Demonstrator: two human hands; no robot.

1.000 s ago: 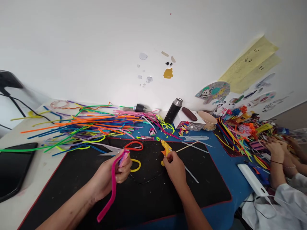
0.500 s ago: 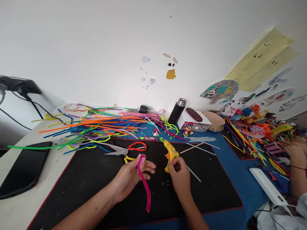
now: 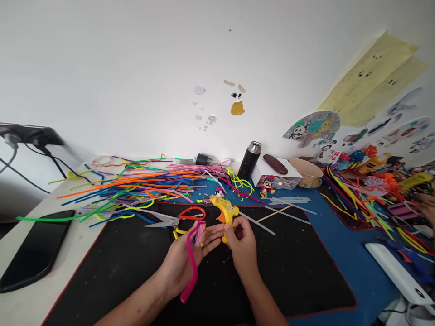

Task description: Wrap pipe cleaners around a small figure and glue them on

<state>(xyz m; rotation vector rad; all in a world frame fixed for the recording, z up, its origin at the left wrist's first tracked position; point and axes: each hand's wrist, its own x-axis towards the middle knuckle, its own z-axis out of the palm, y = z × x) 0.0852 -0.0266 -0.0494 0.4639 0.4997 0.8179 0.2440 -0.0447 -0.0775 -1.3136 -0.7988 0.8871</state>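
Observation:
My left hand (image 3: 190,258) pinches a pink pipe cleaner (image 3: 190,267) near its top end, between thumb and fingers, with the other fingers stretched forward; the rest of the stem hangs down over my palm. My right hand (image 3: 240,242) is closed round the handle of a yellow glue gun (image 3: 224,211), whose nozzle points up and to the left over the black mat (image 3: 118,267). The two hands nearly touch. Red-handled scissors (image 3: 176,218) lie just beyond my left hand, beside a yellow pipe-cleaner loop (image 3: 179,232).
A heap of coloured pipe cleaners (image 3: 136,183) covers the back left of the table. A black phone (image 3: 34,249) lies at the left edge. A dark flask (image 3: 249,160), a white box (image 3: 277,174), a paper cup (image 3: 307,172) and clear glue sticks (image 3: 288,200) stand behind. Another person's hand (image 3: 428,206) works at the right.
My right hand has lifted the glue gun and swung it left toward my left hand. My left hand has brought the pink pipe cleaner right, close to the gun.

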